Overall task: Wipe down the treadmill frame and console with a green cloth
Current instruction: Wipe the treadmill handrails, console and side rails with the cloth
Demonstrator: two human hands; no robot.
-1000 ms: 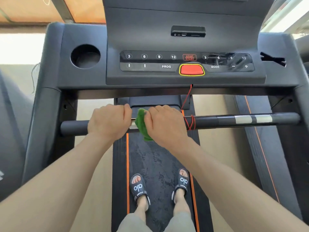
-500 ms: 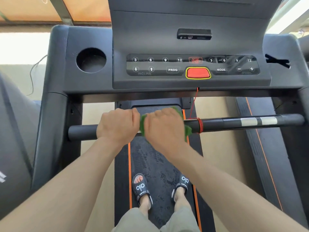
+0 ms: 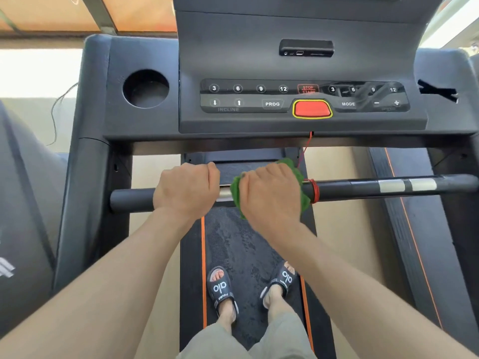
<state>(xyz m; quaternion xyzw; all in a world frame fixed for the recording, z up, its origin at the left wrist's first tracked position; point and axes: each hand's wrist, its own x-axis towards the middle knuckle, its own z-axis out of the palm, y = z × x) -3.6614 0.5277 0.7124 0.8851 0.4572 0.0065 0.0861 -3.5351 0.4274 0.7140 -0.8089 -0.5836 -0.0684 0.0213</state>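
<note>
Green cloth is being wrapped around the handlebar under the gripping right hand; left hand is clutching bare bar beside it. Console is apparently awaiting wiping.

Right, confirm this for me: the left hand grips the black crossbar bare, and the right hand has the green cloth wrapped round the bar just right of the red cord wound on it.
One detail is wrong. In the head view the green cloth under the right hand sits just left of the red cord wound on the black crossbar, not right of it. The left hand does grip the bar bare.
</note>
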